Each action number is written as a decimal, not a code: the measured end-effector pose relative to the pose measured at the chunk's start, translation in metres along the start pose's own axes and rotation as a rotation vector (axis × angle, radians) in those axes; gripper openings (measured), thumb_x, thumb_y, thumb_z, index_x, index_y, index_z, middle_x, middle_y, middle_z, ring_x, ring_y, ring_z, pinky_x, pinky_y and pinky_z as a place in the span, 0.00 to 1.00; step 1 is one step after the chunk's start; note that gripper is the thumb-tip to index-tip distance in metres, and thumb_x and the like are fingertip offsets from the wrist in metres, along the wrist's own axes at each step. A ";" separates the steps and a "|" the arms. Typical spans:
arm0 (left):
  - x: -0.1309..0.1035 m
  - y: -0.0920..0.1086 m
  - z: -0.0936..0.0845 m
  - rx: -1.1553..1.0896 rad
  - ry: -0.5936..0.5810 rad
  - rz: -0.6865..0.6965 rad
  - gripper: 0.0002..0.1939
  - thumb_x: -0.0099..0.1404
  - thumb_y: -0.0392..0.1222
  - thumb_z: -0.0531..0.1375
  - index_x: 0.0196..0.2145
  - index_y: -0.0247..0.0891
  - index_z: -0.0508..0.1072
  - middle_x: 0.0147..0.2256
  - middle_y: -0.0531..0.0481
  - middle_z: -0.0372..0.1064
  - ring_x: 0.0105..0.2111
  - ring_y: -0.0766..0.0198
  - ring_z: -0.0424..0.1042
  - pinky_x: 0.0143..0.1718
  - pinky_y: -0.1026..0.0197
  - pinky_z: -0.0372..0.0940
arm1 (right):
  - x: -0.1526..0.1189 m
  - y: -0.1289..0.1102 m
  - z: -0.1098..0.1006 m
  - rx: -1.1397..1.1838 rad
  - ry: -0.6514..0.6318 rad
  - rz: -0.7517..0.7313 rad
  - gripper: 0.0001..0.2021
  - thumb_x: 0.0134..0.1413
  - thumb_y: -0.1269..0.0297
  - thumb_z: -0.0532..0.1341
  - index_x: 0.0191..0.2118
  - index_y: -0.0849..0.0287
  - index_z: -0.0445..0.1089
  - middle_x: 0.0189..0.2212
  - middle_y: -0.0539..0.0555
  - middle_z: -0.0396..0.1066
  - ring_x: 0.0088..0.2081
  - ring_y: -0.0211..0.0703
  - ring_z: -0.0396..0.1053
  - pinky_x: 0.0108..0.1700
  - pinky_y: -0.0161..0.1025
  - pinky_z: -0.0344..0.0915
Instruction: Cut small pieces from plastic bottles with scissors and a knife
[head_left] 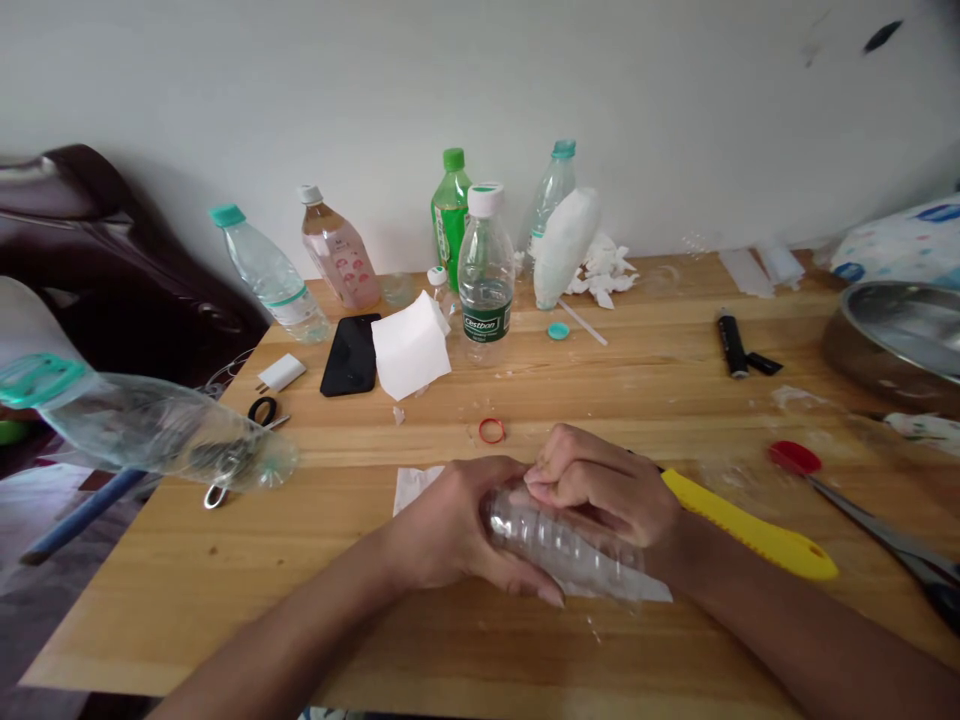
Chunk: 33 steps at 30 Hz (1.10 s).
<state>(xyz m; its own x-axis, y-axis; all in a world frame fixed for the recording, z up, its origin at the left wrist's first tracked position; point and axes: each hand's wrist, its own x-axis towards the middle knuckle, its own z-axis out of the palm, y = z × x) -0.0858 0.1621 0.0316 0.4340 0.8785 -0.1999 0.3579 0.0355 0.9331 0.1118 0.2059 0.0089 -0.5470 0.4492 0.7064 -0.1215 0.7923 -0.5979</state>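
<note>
A clear ribbed plastic bottle (570, 550) lies on its side near the table's front, over a white paper (415, 485). Wrapped round one end of it is my left hand (472, 525), thumb along the near side. My right hand (600, 485) is closed, its fingertips pressed together against the bottle's upper side; what they pinch is hidden. A yellow-handled tool (750, 525) lies beside my right wrist, its dark front end partly behind that hand. Just beyond the bottle sits a small red ring (492, 431).
Along the wall stand several bottles, including a Cestbon bottle (485, 270). A large clear bottle (150, 425) lies at left near scissors (262, 410). A phone (350, 355) is behind. Red-and-black scissors (862, 515) and a metal basin (900, 340) are at right.
</note>
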 end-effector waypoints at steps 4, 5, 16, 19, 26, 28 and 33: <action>0.000 -0.001 0.000 0.014 0.009 0.031 0.30 0.40 0.50 0.76 0.40 0.36 0.76 0.32 0.53 0.73 0.32 0.63 0.69 0.31 0.64 0.63 | -0.002 0.004 0.001 0.018 0.001 0.008 0.08 0.57 0.77 0.64 0.34 0.58 0.67 0.32 0.49 0.66 0.34 0.37 0.67 0.36 0.39 0.69; 0.001 0.000 -0.001 0.029 0.008 0.035 0.30 0.40 0.51 0.76 0.40 0.36 0.76 0.33 0.53 0.73 0.33 0.62 0.70 0.32 0.64 0.64 | -0.002 0.004 0.002 0.018 0.007 0.011 0.08 0.57 0.78 0.65 0.34 0.58 0.68 0.32 0.49 0.66 0.34 0.37 0.67 0.36 0.39 0.69; -0.002 -0.012 -0.046 0.121 0.376 0.387 0.31 0.62 0.51 0.66 0.60 0.45 0.62 0.57 0.42 0.64 0.56 0.51 0.66 0.55 0.52 0.63 | 0.019 0.011 -0.019 -0.342 0.223 0.135 0.19 0.65 0.68 0.59 0.59 0.56 0.63 0.52 0.60 0.67 0.51 0.46 0.69 0.51 0.46 0.72; 0.005 -0.022 -0.053 0.141 0.562 0.434 0.33 0.58 0.47 0.70 0.57 0.45 0.63 0.56 0.42 0.63 0.56 0.52 0.66 0.56 0.52 0.62 | 0.014 0.017 -0.022 -0.333 0.393 0.238 0.15 0.66 0.67 0.57 0.57 0.55 0.66 0.48 0.58 0.69 0.47 0.44 0.72 0.46 0.43 0.73; 0.015 -0.038 -0.052 0.021 0.641 0.482 0.34 0.51 0.48 0.74 0.52 0.42 0.66 0.56 0.40 0.65 0.59 0.50 0.65 0.61 0.47 0.60 | 0.009 0.004 -0.003 -0.182 0.288 0.309 0.19 0.63 0.61 0.62 0.57 0.55 0.67 0.48 0.58 0.75 0.42 0.41 0.75 0.44 0.40 0.74; 0.014 -0.038 -0.048 0.030 0.630 0.489 0.34 0.51 0.48 0.74 0.53 0.43 0.67 0.56 0.41 0.66 0.59 0.50 0.66 0.61 0.47 0.60 | 0.010 0.001 0.003 -0.140 0.270 0.352 0.17 0.61 0.58 0.64 0.53 0.57 0.69 0.45 0.57 0.77 0.38 0.41 0.75 0.42 0.40 0.74; 0.010 -0.026 -0.038 -0.047 0.526 0.446 0.45 0.53 0.53 0.72 0.62 0.46 0.57 0.60 0.38 0.62 0.61 0.49 0.63 0.61 0.47 0.61 | 0.013 0.000 0.009 -0.096 0.223 0.348 0.07 0.64 0.61 0.62 0.41 0.58 0.74 0.34 0.53 0.78 0.34 0.39 0.76 0.37 0.34 0.73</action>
<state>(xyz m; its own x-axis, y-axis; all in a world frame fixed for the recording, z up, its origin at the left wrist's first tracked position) -0.1224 0.1883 0.0167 0.0686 0.9278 0.3668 0.1970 -0.3730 0.9067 0.0972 0.2082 0.0148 -0.3475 0.7669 0.5395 0.1218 0.6074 -0.7850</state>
